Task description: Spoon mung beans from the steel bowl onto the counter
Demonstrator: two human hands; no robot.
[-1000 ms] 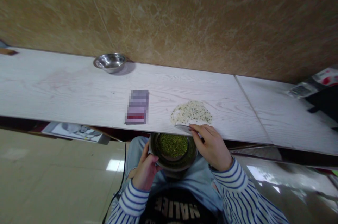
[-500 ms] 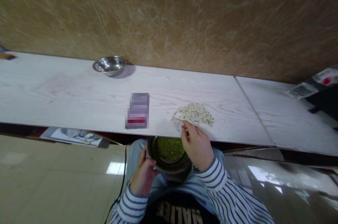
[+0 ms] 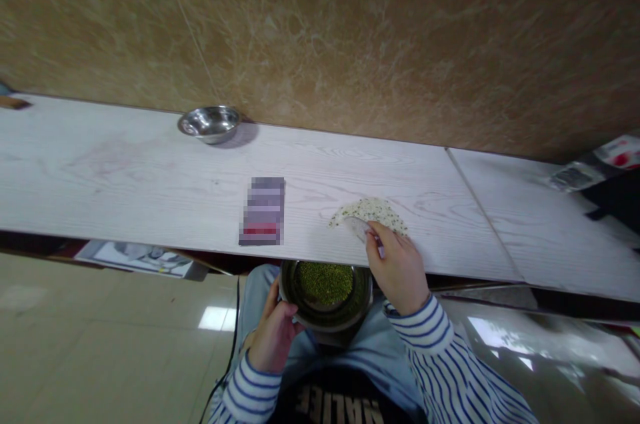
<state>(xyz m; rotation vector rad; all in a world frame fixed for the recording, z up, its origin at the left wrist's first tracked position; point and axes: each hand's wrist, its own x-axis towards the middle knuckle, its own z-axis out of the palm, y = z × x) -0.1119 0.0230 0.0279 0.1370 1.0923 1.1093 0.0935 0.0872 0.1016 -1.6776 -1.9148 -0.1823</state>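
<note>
My left hand (image 3: 275,331) grips the left rim of a metal bowl (image 3: 327,325), thumb over the edge, fingers beneath. Green mung beans (image 3: 325,283) lie in the bottom of this bowl, which is just below the table's front edge above my lap. Between the thumb and fingers of my right hand (image 3: 400,267) is a small translucent scraper-like piece (image 3: 357,227); its exact kind is unclear. The piece touches the near left side of a spread pile of white rice grains mixed with green beans (image 3: 376,211) on the table. My right hand covers part of the pile's near edge.
A pixelated phone-shaped thing (image 3: 263,211) lies left of the pile on the white wood-grain table (image 3: 125,177). Near the wall stands a second steel bowl (image 3: 210,125). A black item with a clear packet (image 3: 577,174) is at the far right.
My right hand has moved right with the translucent piece, away from over the bowl, so more of the bowl shows. My left hand still grips the rim.
</note>
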